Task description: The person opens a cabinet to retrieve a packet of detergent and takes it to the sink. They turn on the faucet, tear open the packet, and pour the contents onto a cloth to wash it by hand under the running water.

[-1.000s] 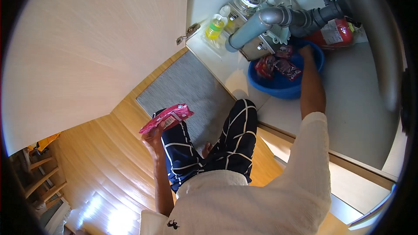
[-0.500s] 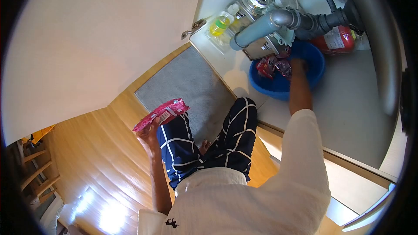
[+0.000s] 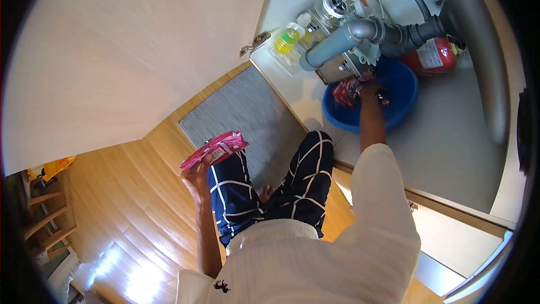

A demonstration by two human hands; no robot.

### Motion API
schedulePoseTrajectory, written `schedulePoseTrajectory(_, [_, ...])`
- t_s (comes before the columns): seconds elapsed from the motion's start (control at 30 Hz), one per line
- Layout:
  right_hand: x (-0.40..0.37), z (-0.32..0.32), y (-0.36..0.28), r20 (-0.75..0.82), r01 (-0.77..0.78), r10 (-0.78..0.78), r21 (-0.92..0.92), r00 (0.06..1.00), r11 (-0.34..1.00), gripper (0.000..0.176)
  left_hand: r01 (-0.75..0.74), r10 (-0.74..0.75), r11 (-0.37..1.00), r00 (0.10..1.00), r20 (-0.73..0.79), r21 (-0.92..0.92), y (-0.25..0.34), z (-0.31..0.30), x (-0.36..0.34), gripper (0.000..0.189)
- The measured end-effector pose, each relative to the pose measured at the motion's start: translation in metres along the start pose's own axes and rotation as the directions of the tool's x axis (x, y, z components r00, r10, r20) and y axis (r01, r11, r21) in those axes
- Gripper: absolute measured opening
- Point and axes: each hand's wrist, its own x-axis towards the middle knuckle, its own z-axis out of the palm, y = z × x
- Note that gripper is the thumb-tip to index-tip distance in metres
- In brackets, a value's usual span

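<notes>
A bright pink plastic packet [image 3: 225,145] with a white label is gripped in my left hand [image 3: 197,177], above my left knee. My right hand [image 3: 369,91] reaches down into a blue basin [image 3: 406,104] inside the cabinet. It is among shiny red packets [image 3: 346,92], touching or just over them; its fingers are in shadow and mostly hidden. A small dark shiny piece of wrapper [image 3: 383,99] shows just right of this hand.
A grey drain pipe [image 3: 329,50] crosses above the basin. Behind it are a yellow-green bottle [image 3: 287,40], a glass jar [image 3: 333,8] and a metal box [image 3: 336,70]. A red container [image 3: 441,59] stands at right. The cabinet door [image 3: 140,39] hangs open at left; a grey mat [image 3: 242,112] lies below.
My right hand has moved left within the basin, from beside the packets to over them. My left hand still holds the pink packet and has hardly shifted.
</notes>
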Motion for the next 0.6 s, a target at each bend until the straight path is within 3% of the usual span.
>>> schedulePoseTrajectory(0.1, [0.037,0.023,-0.008,-0.083,0.038,-0.041,-0.039,0.996,0.999,0.057,-0.006,0.006,1.000,1.000,0.002,0.009,-0.004,-0.005,0.000,0.021])
schedulePoseTrajectory(0.13, [0.043,0.027,-0.008,-0.204,0.064,-0.047,0.078,0.978,0.995,0.052,-0.007,0.007,1.000,1.000,0.004,0.009,-0.004,-0.006,0.000,0.021])
schedulePoseTrajectory(0.3, [0.037,-0.024,0.045,-0.167,0.290,-0.292,-0.035,0.942,0.956,0.038,-0.014,0.013,0.998,1.000,0.015,0.069,-0.004,-0.006,-0.002,0.019])
schedulePoseTrajectory(0.4, [0.024,-0.081,0.074,0.238,0.461,-0.450,0.011,0.860,0.887,0.039,-0.033,0.031,0.999,0.999,0.043,0.036,-0.005,-0.008,0.000,0.019])
schedulePoseTrajectory(0.5, [0.048,-0.084,0.078,0.317,0.565,-0.582,0.153,0.749,0.811,0.048,-0.045,0.046,0.999,0.998,0.037,-0.026,0.002,-0.002,0.000,0.018])
schedulePoseTrajectory(0.6, [0.030,-0.093,0.087,0.300,0.559,-0.629,0.290,0.718,0.777,0.053,-0.046,0.049,0.997,0.998,0.046,-0.061,0.005,0.000,0.000,0.017])
